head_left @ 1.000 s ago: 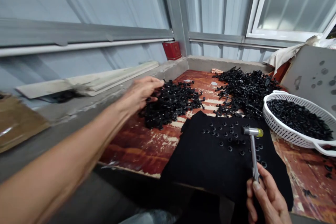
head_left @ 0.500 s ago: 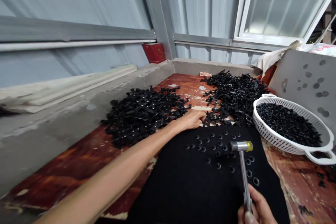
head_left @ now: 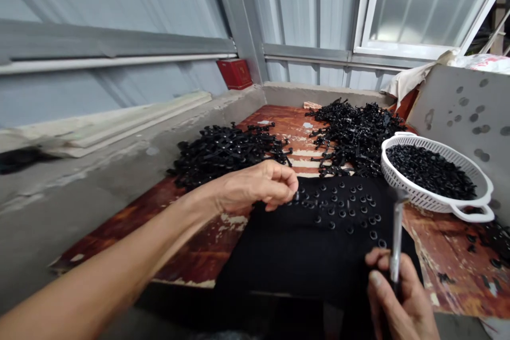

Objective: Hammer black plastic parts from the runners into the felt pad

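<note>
My right hand [head_left: 400, 292] grips the handle of a small hammer [head_left: 396, 239] that stands nearly upright, its head blurred by motion. At the far left edge of a black mat [head_left: 287, 255], my left hand [head_left: 261, 187] is closed with the fingers curled in. Whatever those fingers hold, if anything, is hidden. Several small round black pieces [head_left: 341, 213] lie spread over the far half of the mat, just right of my left hand. Beyond my left wrist rises a heap of black parts with shiny spots [head_left: 223, 149].
A second black heap [head_left: 358, 133] lies at the back right of the worn red-brown tabletop [head_left: 191, 244]. Right of the mat, a white plastic basket [head_left: 484, 191] holds many small black pieces. A low grey ledge [head_left: 131, 170] borders the left side, with a red box [head_left: 235, 74] in the corner.
My left hand has drawn back from the black parts beyond the mat, toward me and left. The hammer has swung right and more upright. The view has shifted slightly.
</note>
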`<move>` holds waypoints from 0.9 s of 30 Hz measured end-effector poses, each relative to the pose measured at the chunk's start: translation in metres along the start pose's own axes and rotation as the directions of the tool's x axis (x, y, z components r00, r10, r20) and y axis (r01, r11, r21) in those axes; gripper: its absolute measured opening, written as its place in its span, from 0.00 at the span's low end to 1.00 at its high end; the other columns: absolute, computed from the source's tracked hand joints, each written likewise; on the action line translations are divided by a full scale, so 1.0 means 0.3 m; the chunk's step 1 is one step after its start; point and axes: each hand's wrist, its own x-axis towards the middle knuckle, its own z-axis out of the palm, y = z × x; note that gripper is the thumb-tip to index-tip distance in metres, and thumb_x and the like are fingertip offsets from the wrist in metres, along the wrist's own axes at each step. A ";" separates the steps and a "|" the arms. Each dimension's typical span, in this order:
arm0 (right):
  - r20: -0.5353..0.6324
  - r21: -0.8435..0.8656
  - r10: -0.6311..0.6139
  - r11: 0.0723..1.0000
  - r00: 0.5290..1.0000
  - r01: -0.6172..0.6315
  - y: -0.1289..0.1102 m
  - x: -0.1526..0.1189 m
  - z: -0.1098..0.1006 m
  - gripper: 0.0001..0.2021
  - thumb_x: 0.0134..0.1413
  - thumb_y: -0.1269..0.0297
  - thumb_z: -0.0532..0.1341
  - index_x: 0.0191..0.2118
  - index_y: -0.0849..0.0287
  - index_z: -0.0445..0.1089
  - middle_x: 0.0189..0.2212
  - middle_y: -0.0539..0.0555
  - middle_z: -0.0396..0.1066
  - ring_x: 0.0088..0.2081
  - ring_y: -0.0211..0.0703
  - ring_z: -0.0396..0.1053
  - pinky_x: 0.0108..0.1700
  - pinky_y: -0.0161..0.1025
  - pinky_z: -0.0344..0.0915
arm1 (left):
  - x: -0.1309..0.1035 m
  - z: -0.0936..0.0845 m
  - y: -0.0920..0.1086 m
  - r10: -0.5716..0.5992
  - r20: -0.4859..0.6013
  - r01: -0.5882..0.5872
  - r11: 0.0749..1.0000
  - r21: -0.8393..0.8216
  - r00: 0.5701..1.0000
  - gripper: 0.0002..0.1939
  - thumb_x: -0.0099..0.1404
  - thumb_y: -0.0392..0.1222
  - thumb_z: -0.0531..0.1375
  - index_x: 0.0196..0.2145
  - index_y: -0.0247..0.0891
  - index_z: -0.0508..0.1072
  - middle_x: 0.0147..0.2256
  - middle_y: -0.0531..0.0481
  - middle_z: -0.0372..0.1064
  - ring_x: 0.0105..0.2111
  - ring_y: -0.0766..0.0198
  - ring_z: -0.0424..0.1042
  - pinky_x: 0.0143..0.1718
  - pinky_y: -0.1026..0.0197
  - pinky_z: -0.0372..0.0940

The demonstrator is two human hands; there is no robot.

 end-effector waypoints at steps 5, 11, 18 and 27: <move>0.133 -0.142 -0.081 0.985 0.988 0.100 -0.074 0.014 0.019 0.13 0.53 0.57 0.67 0.40 0.53 0.67 0.29 0.45 0.65 0.18 0.29 0.58 0.16 0.27 0.56 | -0.088 0.128 -0.007 -0.058 0.190 0.094 0.978 -0.186 0.980 0.04 0.45 0.37 0.62 0.21 0.35 0.70 0.17 0.56 0.61 0.16 0.72 0.57 0.17 0.68 0.54; 0.248 0.026 -0.015 1.000 0.969 0.009 -0.031 -0.006 0.076 0.15 0.57 0.50 0.63 0.35 0.55 0.61 0.21 0.42 0.65 0.15 0.28 0.56 0.12 0.24 0.54 | -0.103 0.252 -0.052 -0.071 0.031 0.077 0.830 -0.552 0.997 0.16 0.43 0.47 0.70 0.23 0.35 0.71 0.20 0.56 0.62 0.18 0.73 0.57 0.20 0.66 0.59; 0.157 0.123 -0.008 0.992 0.987 -0.012 -0.019 -0.025 0.094 0.19 0.55 0.45 0.63 0.36 0.55 0.60 0.25 0.44 0.71 0.15 0.26 0.56 0.10 0.22 0.54 | -0.124 0.348 -0.150 0.082 -0.259 -0.188 0.889 -0.418 0.962 0.24 0.52 0.58 0.68 0.40 0.39 0.76 0.36 0.49 0.74 0.36 0.64 0.69 0.35 0.66 0.62; 0.160 0.143 0.032 0.988 0.987 -0.055 0.002 -0.057 0.088 0.19 0.54 0.45 0.63 0.35 0.55 0.59 0.24 0.43 0.68 0.14 0.26 0.55 0.11 0.22 0.55 | -0.143 0.475 -0.129 0.052 -0.325 -0.180 0.908 -0.378 0.944 0.21 0.62 0.59 0.59 0.28 0.36 0.74 0.27 0.52 0.70 0.30 0.66 0.67 0.35 0.64 0.62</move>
